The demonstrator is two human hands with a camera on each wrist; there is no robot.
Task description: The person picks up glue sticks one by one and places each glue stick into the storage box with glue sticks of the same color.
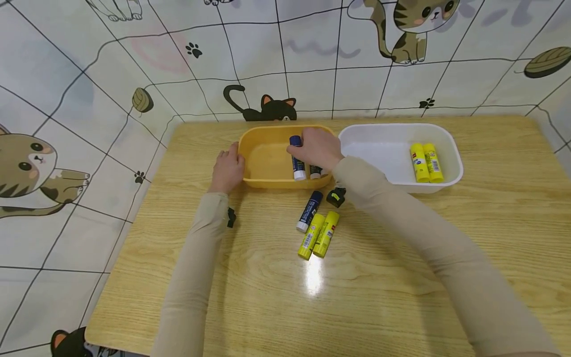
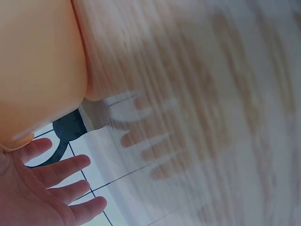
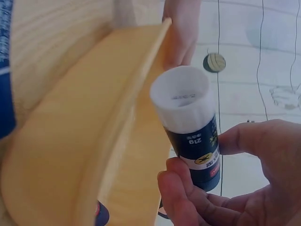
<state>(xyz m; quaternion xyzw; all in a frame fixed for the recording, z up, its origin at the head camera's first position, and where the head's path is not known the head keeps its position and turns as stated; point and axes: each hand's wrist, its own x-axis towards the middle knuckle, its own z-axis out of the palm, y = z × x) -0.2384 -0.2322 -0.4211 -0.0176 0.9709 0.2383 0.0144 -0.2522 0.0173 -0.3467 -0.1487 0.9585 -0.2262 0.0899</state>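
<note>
My right hand point(image 1: 320, 148) pinches a navy glue stick point(image 1: 298, 161) with a white end, over the right half of the yellow bin point(image 1: 276, 183). In the right wrist view, thumb and fingers hold that glue stick point(image 3: 194, 141) by its navy body, white end up in the picture. Part of another dark glue stick point(image 1: 315, 171) shows inside the bin beneath this hand. At the bin's left end is my left hand point(image 1: 227, 169), touching the rim. The left wrist view shows its fingers point(image 2: 66, 172) spread and fairly straight beside the bin's outer wall.
To the right stands a white bin point(image 1: 379, 130) with two yellow glue sticks point(image 1: 427, 163) at its right end. In front of the bins, a navy glue stick point(image 1: 310, 211) and two yellow glue sticks point(image 1: 318, 235) lie on the wooden table point(image 1: 267, 297). A cat-patterned wall point(image 1: 312, 74) rises behind.
</note>
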